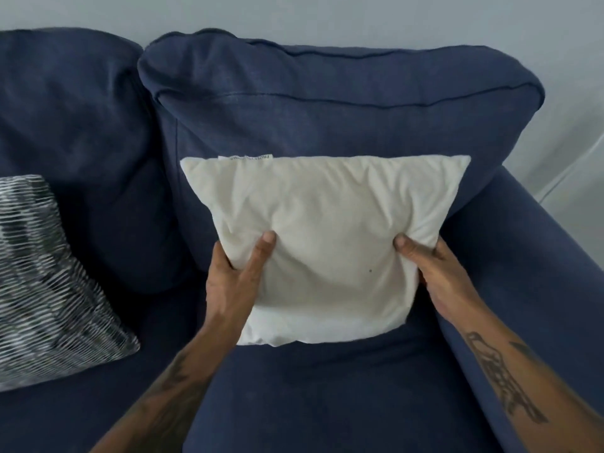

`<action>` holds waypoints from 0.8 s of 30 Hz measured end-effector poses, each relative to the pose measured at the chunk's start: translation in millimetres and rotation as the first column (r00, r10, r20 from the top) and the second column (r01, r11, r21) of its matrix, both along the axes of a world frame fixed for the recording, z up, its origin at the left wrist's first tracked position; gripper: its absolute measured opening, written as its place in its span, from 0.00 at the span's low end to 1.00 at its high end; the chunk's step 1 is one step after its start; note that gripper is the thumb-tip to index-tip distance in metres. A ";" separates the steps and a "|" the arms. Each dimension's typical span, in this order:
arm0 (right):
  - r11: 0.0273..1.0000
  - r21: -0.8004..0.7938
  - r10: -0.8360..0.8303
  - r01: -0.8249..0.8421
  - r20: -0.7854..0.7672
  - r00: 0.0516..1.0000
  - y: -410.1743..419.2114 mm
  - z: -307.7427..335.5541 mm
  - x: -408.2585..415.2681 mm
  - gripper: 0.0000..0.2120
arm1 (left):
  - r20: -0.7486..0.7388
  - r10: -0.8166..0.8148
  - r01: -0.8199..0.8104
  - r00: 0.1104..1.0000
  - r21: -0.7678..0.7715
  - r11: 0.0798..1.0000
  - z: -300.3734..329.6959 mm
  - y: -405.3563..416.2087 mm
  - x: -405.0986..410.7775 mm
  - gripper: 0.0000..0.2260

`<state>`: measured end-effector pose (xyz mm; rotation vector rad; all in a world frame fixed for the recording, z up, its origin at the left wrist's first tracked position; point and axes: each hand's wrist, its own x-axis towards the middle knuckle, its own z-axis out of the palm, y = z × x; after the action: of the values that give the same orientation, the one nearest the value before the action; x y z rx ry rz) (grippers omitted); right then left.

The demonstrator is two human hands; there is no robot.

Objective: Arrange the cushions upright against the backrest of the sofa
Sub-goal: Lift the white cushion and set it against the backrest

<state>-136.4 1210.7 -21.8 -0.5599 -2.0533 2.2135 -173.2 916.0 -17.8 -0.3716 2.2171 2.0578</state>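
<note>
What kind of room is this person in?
Most likely a home living room. A dark blue sofa stands against a plain pale wall, with a white cushion held by both hands and a black-and-white patterned cushion on the seat beside it.

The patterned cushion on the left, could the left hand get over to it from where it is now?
Probably yes, once it lets go. The left hand is gripping the white cushion; only bare seat lies between it and the patterned cushion.

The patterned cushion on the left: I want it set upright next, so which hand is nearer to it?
Left. The left hand grips the white cushion's left edge, toward the patterned cushion; the right hand grips the far edge.
</note>
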 end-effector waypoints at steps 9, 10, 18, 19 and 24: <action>0.999 -0.053 0.003 -0.002 0.027 1.000 11.9 -19.3 0.3 0.24 | 0.000 -0.132 0.132 0.991 -0.018 0.991 -30.7 -10.0 2.3 0.47; 0.998 -0.054 -0.011 0.012 0.012 1.000 13.5 -13.9 2.2 0.23 | -0.020 -0.138 0.138 0.990 0.000 0.990 -27.0 -7.0 3.1 0.43; 0.998 -0.036 -0.045 0.049 0.106 0.993 20.5 -22.3 10.7 0.35 | 0.037 -0.143 0.143 0.989 -0.007 0.990 -28.3 12.1 9.7 0.34; 0.999 -0.034 -0.034 0.038 0.109 0.993 20.3 -24.5 10.9 0.35 | 0.047 -0.124 0.124 0.991 -0.005 0.992 -28.5 12.1 9.0 0.33; 0.996 -0.020 -0.084 0.086 0.078 0.993 22.8 -23.2 8.1 0.38 | 0.008 -0.040 0.041 0.999 -0.024 0.999 -25.1 11.8 4.2 0.26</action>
<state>-128.3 1233.5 -45.0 -0.7319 -2.0016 2.2036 -169.0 927.8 -42.9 -0.3331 2.2281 2.0080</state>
